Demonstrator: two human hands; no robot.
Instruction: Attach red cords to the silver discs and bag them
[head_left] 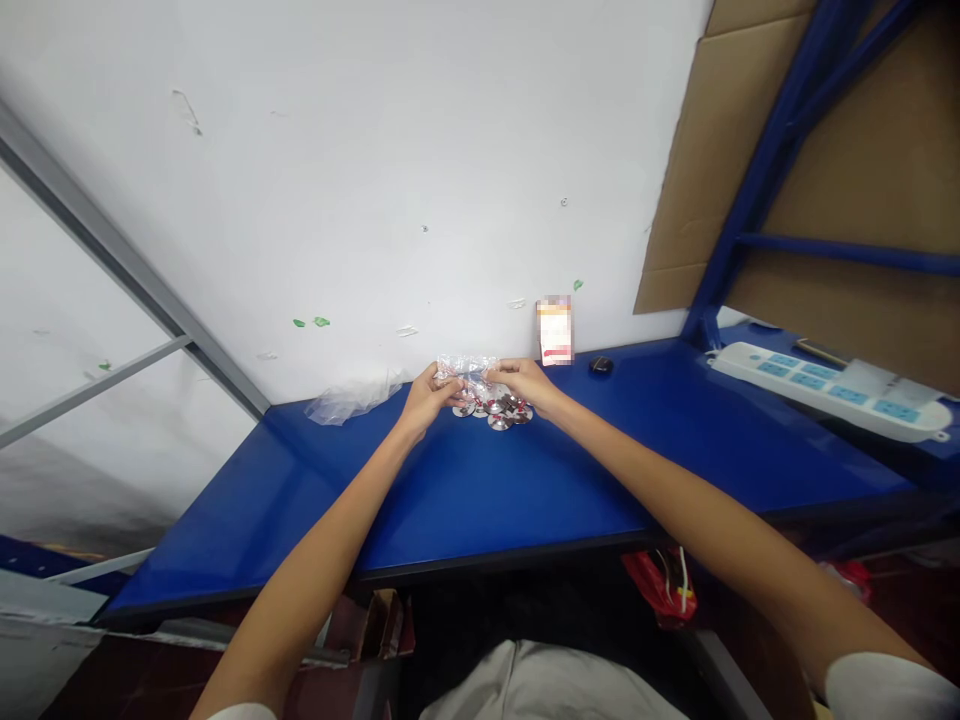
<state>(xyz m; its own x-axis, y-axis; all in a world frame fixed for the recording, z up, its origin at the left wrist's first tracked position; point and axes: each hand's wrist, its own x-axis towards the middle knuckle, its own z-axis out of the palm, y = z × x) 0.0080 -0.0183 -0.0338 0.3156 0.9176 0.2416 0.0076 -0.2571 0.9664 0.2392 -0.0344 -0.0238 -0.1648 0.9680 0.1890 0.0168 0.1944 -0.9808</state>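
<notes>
My left hand [431, 397] and my right hand [529, 380] pinch the two sides of a clear plastic bag [471, 368] above the blue tabletop. Light glints off the bag, and what it holds, if anything, is hard to make out. Just below and behind my fingers lies a small heap of shiny round metal discs [500, 421] with bits of red on them. Their exact kind is too small to tell. The bag partly covers the heap.
On the blue table [480, 510], crumpled clear plastic [356, 398] lies at the left rear. A blurred card [555, 330] leans on the wall, beside a small black object [601, 365]. At right sits a white power strip [829, 390]. A red bag [661, 588] hangs below the table edge.
</notes>
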